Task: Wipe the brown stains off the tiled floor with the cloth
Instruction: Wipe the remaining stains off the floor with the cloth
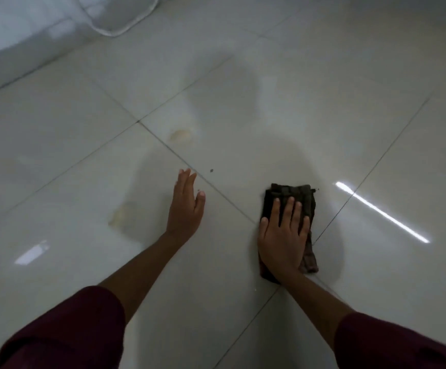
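A folded dark brown cloth (299, 199) lies on the glossy white tiled floor (243, 107) right of centre. My right hand (283, 235) presses flat on top of it, fingers spread. My left hand (187, 206) hovers open just above the floor, empty, left of the cloth. One pale brown stain (180, 135) sits beyond my left hand near a grout crossing. A second pale brown stain (119, 217) lies to the left of my left wrist. A small dark speck (211, 170) rests between the hands, farther out.
A white wall base or ledge (17, 49) runs along the upper left. A white curved-rim object (115, 27) stands at the top. Light reflections streak the tiles at right (381, 211) and lower left (31, 253).
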